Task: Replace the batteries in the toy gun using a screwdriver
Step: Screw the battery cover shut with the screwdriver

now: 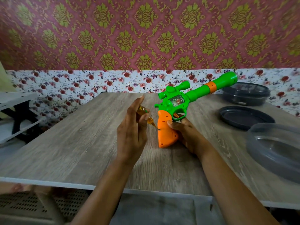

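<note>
Your left hand (131,129) is pinching the screwdriver (151,121), tip touching the toy gun (177,101) at its orange grip, which your right hand (186,133) is gripping.

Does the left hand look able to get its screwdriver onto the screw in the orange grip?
Likely yes. The left hand holds the screwdriver with its tip right at the screw. The right hand holds the orange grip with its thumb above the screw, leaving it uncovered.

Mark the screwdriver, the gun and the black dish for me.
screwdriver (150,120), head view, amber neck of the handle.
gun (167,132), head view, middle of the orange grip.
black dish (245,117), head view, its flat bare centre.
</note>
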Available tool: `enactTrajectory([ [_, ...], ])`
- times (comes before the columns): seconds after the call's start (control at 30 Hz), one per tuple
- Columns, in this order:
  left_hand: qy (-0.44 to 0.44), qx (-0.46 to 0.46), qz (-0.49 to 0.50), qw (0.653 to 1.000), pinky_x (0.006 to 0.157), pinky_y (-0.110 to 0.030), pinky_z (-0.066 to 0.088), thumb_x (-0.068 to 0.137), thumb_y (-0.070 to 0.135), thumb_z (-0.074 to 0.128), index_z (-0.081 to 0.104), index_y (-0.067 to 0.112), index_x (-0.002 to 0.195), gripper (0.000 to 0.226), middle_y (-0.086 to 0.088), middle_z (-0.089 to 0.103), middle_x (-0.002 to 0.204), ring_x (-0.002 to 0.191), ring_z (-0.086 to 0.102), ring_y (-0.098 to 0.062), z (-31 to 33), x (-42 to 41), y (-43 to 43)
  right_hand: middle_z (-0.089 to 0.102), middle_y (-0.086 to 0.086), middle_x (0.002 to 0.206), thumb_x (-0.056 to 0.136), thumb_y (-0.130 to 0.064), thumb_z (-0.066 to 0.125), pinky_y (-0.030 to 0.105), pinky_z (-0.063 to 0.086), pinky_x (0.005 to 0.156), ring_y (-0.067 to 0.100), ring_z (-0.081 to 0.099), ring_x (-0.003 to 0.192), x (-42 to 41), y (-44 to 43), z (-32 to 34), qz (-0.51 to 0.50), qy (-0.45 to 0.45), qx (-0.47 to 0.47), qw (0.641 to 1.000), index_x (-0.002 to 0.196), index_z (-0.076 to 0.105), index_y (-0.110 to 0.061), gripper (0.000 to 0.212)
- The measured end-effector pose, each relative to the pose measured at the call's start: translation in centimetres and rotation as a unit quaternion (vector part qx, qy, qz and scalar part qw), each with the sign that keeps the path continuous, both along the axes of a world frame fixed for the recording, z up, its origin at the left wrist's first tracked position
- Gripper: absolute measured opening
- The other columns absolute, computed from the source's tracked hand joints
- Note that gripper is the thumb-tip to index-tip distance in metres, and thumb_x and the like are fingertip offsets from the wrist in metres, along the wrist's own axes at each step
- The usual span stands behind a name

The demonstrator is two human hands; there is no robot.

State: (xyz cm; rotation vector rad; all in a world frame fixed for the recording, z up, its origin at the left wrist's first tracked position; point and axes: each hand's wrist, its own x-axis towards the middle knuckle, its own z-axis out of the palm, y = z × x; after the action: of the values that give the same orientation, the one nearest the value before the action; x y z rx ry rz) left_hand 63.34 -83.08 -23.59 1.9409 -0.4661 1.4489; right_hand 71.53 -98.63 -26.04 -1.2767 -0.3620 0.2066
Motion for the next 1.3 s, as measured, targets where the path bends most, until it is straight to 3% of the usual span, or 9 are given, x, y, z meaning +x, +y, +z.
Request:
enactTrajectory([
  [0.4,-0.004,-0.002,-0.018,1.0,0.069,-0.002,0.04,0.097,0.026,0.038,0.037,0.015,0.129,0.033,-0.004,0.064,0.092,0.081,0.058,-0.005,0.0,-0.1,0.0,0.063,0.004,0.114,0.089,-0.003,0.049,0.028,0.058,0.067,0.014,0.065,0.094,0.1,0.0,-0.1,0.009,-0.003,0.004,1.0,0.135,0.042,-0.013,0.047],
  [0.57,-0.005,-0.001,-0.014,1.0,0.071,0.002,0.039,0.097,0.027,0.037,0.036,0.015,0.129,0.034,0.001,0.061,0.093,0.083,0.055,0.001,-0.1,0.0,0.0,0.062,0.007,0.117,0.089,-0.002,0.05,0.031,0.058,0.074,0.018,0.063,0.097,0.2,0.0,-0.2,0.007,0.0,0.004,1.0,0.135,0.041,-0.012,0.047],
  [0.77,-0.028,0.014,-0.011,0.999,0.07,-0.001,0.038,0.097,0.022,0.039,0.04,0.013,0.129,0.033,-0.01,0.065,0.087,0.078,0.055,-0.005,-0.1,0.0,0.0,0.064,0.004,0.118,0.08,-0.013,0.062,0.032,0.058,0.076,0.017,0.064,0.102,0.3,-0.2,-0.3,0.014,-0.012,-0.007,1.0,0.133,0.043,-0.016,0.057],
  [1.0,-0.083,0.04,-0.031,0.995,0.07,-0.009,0.043,0.097,0.029,0.046,0.049,0.013,0.12,0.028,0.0,0.046,0.096,0.081,0.05,-0.003,0.0,0.0,0.0,0.06,0.006,0.126,0.073,-0.026,0.063,0.034,0.056,0.079,0.022,0.061,0.111,-0.1,-0.5,0.0,0.02,-0.03,-0.039,0.999,0.136,0.039,-0.021,0.068],
  [1.17,-0.098,0.007,-0.009,0.995,0.071,-0.006,0.04,0.097,0.027,0.047,0.046,0.009,0.12,0.03,0.003,0.05,0.095,0.081,0.048,0.001,0.0,-0.2,-0.2,0.059,0.006,0.127,0.087,-0.014,0.06,0.032,0.057,0.078,0.019,0.06,0.11,-0.4,-0.3,0.5,0.027,-0.037,-0.048,0.998,0.138,0.035,-0.023,0.057],
  [1.3,-0.093,-0.012,-0.02,0.995,0.072,-0.012,0.044,0.095,0.023,0.047,0.042,0.01,0.115,0.025,-0.005,0.062,0.093,0.082,0.059,-0.009,-0.1,-0.4,-0.3,0.061,0.004,0.125,0.08,-0.018,0.064,0.037,0.054,0.088,0.02,0.06,0.112,-0.4,-0.2,0.7,0.032,-0.047,-0.053,0.997,0.135,0.04,-0.022,0.06],
])
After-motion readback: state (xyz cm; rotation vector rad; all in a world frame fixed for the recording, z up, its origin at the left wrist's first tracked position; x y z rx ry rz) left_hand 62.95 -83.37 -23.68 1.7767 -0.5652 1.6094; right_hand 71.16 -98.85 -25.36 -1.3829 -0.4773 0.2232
